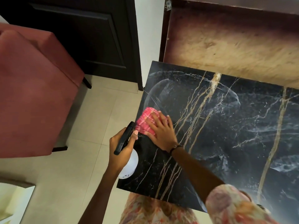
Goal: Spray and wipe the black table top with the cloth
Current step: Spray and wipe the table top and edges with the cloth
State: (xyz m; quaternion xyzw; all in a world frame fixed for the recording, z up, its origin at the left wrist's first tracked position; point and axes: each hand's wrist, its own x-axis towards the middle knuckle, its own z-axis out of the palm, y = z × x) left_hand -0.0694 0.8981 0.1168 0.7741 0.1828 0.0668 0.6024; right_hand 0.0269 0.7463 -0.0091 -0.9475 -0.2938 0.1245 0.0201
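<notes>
The black table top (226, 126), marbled with gold and white veins, fills the right half of the view. Curved wet smears mark its far left part. A pink checked cloth (145, 120) lies at the table's left edge, pressed flat under my right hand (161, 128). My left hand (121, 149) hangs just off that edge, gripping a spray bottle (129, 165) with a white body and a black trigger head. The bottle's lower part is partly hidden behind my hand.
A dusty-pink upholstered chair (32, 88) stands to the left on the pale tiled floor (90, 120). A dark door (84, 34) and a white wall strip lie beyond. A brown wooden panel (234, 46) backs the table.
</notes>
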